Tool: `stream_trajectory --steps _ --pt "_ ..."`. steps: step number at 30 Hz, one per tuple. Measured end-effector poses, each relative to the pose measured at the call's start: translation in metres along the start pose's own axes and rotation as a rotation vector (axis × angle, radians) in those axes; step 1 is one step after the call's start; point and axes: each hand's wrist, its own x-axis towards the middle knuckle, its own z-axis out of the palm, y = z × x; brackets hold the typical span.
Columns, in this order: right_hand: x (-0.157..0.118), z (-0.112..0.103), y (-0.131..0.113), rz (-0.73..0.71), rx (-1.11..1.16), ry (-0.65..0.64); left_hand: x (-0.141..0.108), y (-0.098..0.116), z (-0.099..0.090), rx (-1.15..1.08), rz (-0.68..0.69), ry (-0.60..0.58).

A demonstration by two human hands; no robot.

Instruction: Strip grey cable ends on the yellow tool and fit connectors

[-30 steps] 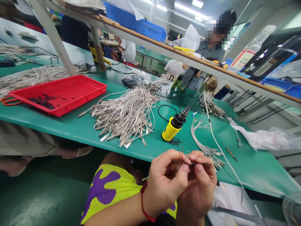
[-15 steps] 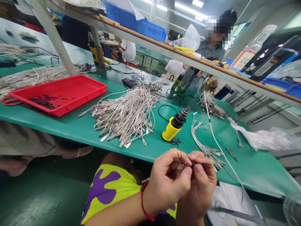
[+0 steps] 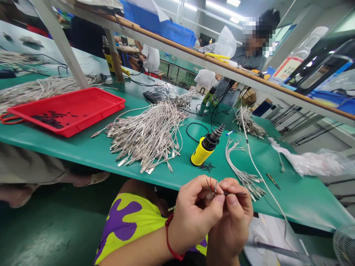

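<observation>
Thin red & black wires (image 3: 212,186) are held up in a pinch between both hands, just in front of the edge of the green table (image 3: 83,155); the left hand (image 3: 194,214) & right hand (image 3: 231,221) have their grips closed on them, fingers together, w/ a slim black lead (image 3: 235,193) running out to the right. The exact hold is partly hidden by the fingers. The wires are judged v. light, limp & easily bent, so they're best taken close to the tips, betw. thumb & forefinger. A red cord bracelet (image 3: 168,232) is worn on the left wrist. On the table are a heap of silver-braided cables (image 3: 146,136) w/ metal connectors, a yellow-bodied tool (image 3: 201,152) w/ ribbed metal nozzle & a red plastic tray (image 3: 65,112) of small black pieces; no brand or writing can be read on any of them.
</observation>
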Motion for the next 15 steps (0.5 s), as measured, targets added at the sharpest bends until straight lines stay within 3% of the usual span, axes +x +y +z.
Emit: stream_trajectory --steps 15 --pt "0.0008 0.0012 0.0012 0.036 -0.003 0.053 0.0038 -0.0017 0.0015 -0.078 0.098 0.032"
